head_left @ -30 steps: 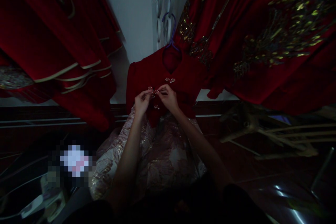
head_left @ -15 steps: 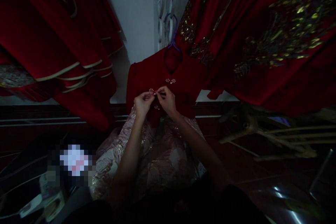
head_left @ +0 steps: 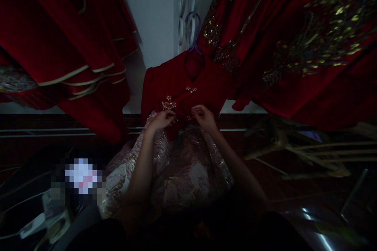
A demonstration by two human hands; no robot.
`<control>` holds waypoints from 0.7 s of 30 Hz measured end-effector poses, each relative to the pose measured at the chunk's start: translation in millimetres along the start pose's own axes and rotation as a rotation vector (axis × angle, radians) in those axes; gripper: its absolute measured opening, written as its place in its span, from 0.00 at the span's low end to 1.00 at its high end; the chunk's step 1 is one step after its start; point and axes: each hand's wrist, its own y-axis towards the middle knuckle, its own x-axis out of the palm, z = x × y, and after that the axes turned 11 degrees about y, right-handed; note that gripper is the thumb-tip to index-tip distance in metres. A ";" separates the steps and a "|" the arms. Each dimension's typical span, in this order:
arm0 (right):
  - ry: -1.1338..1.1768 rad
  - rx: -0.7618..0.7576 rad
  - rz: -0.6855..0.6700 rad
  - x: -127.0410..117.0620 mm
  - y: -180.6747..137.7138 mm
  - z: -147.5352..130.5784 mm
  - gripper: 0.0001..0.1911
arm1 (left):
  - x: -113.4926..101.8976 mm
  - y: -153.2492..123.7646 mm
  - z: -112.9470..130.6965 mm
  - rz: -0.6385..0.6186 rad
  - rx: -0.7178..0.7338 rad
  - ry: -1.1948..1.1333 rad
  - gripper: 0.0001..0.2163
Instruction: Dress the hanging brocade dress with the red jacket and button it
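Observation:
A red top (head_left: 173, 74) with beaded clasps down its front hangs on a purple hanger (head_left: 194, 43). Fingertips of my left hand (head_left: 162, 120) are pinched on its lower front, just below a pearl-trimmed half-round ornament (head_left: 169, 104). My right hand (head_left: 205, 119) stands a little to the right, thumb and fingers closed at the cloth near a small flower-shaped bead clasp (head_left: 189, 118). Another clasp (head_left: 191, 90) sits below the neckline. Below the top spreads a shiny pale pink brocade skirt (head_left: 188, 164). Dim light hides exactly what lies between the fingertips.
Red garments with pale piping (head_left: 63, 74) hang at left, and a red garment with gold sequins (head_left: 332, 27) hangs at right. A white wall (head_left: 153, 11) and a scrolled metal grille (head_left: 188, 4) stand behind. A wooden frame (head_left: 291, 147) lies right, on the dark floor.
My hands have moved apart and slightly down, from meeting at the middle ornament to the top's lower front. The half-round ornament now shows uncovered.

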 end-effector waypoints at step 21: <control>-0.290 0.263 -0.163 12.7 -5.2 38.8 0.14 | 6.4 -7.4 20.7 0.104 0.120 0.877 0.10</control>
